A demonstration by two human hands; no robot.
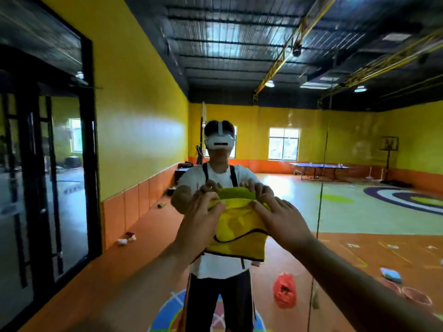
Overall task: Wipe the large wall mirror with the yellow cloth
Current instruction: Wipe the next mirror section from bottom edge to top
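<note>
A hall with yellow walls, an orange floor and a dark ceiling fills the view, with a black-framed glass door (48, 164) at the left. The large wall mirror (299, 200) stands straight ahead and reflects the person in a white headset, a table tennis table (321, 167) far behind and a red bag (285, 293) on the floor. The yellow cloth (239, 231) hangs in front of the glass between the 2 raised hands, though whether it touches the glass cannot be told. The left hand (201, 219) grips its upper left corner with curled fingers; the right hand (282, 221) holds the upper right corner, thumb on the front.
</note>
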